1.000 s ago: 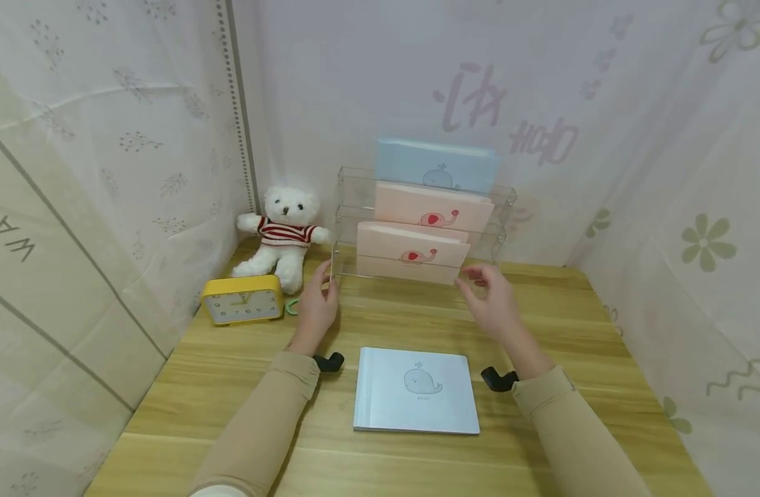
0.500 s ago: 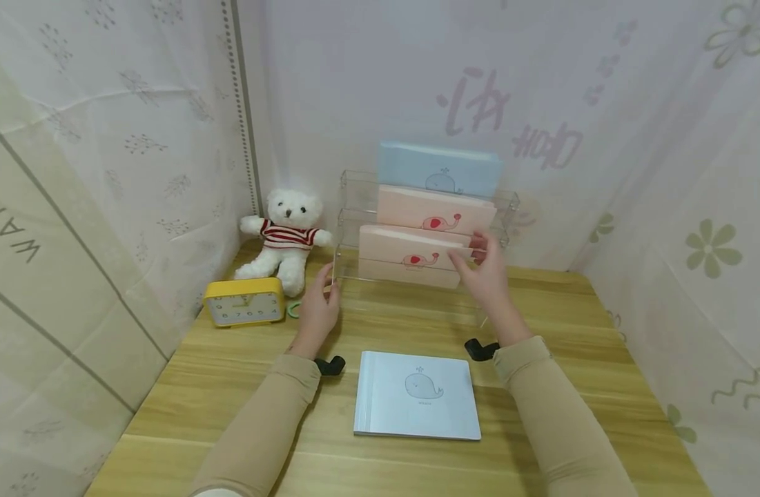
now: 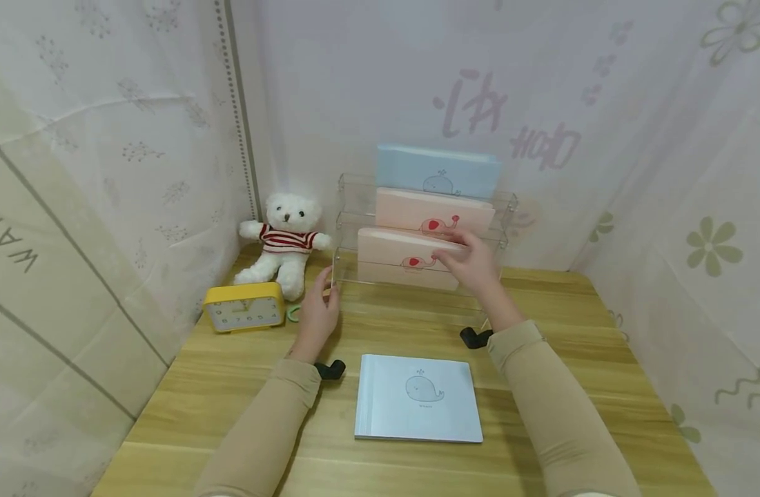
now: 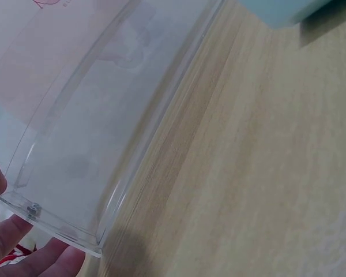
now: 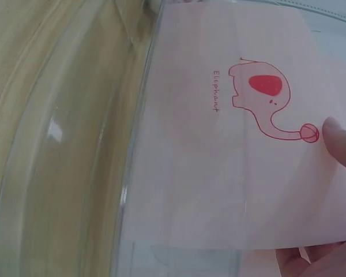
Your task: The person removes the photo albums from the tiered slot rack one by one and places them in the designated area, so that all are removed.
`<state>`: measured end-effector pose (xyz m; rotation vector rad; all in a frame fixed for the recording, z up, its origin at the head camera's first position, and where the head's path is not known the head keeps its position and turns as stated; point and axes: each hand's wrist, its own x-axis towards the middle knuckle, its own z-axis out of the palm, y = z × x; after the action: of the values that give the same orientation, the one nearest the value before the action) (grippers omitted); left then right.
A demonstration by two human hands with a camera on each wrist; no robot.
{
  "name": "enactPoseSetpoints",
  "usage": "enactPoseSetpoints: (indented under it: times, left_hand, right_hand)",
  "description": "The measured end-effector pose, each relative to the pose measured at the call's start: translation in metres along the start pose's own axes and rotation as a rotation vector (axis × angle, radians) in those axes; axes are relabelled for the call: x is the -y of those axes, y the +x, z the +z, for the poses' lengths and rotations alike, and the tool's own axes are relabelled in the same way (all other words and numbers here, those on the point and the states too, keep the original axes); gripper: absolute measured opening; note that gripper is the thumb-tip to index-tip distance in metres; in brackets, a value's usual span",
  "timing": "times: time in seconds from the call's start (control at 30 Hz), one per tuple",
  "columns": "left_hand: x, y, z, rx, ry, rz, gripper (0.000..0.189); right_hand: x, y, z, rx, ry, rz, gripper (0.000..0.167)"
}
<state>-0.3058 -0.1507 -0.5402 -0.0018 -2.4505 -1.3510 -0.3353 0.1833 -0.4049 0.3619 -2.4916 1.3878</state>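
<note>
A clear acrylic rack (image 3: 347, 268) with three tiers stands at the back of the table. My left hand (image 3: 317, 314) grips its left side panel, thumb in front and fingers behind, as the left wrist view shows at the rack's lower corner (image 4: 63, 228). In the front tier stands a pink elephant booklet (image 3: 386, 250). My right hand (image 3: 475, 266) pinches its upper right corner, thumb (image 5: 339, 141) on the cover beside the elephant's trunk. Behind it, another pink booklet (image 3: 398, 207) and a pale blue whale booklet (image 3: 411, 164) fill the tiers above.
A light blue whale booklet (image 3: 417, 417) lies flat on the table (image 3: 317, 449) in front of the rack. To the left are a white teddy bear (image 3: 286, 238) in a striped shirt, a yellow clock (image 3: 246, 310) and a green ring (image 3: 294, 314). Printed curtains surround the table.
My right hand has moved up and left from the front booklet's lower right corner to its upper right, where it now pinches it. The left hand keeps its hold on the rack.
</note>
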Motion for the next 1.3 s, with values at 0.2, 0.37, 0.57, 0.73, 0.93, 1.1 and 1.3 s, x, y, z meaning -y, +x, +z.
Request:
enactPoseSetpoints:
  times: [0.2, 0.37, 0.57, 0.73, 0.93, 1.1, 1.3]
  left_hand:
    - [0.0, -0.002, 0.0, -0.01, -0.002, 0.012, 0.05]
    - [0.001, -0.001, 0.001, -0.016, 0.002, 0.02, 0.05]
    - [0.002, 0.001, 0.003, -0.008, 0.005, 0.012, 0.052]
    - [0.002, 0.001, 0.003, -0.006, 0.003, 0.01, 0.052]
    - [0.007, 0.002, 0.005, 0.004, 0.002, 0.005, 0.052]
    - [0.007, 0.002, 0.003, 0.005, 0.003, 0.005, 0.052]
    - [0.006, 0.002, 0.005, -0.003, 0.0, 0.01, 0.053]
  right_hand:
    - [0.006, 0.001, 0.001, 0.039, -0.172, 0.041, 0.046]
    - [0.006, 0.002, 0.005, 0.012, -0.134, 0.035, 0.04]
    - [0.003, 0.001, 0.016, -0.112, -0.058, -0.013, 0.03]
    - [0.006, -0.002, 0.021, -0.238, 0.013, -0.022, 0.026]
    - [0.028, -0.008, 0.011, -0.322, 0.067, -0.076, 0.027]
    - [0.041, -0.016, 0.002, -0.367, 0.074, -0.127, 0.03]
    - [0.042, -0.03, -0.007, -0.363, 0.039, -0.159, 0.03]
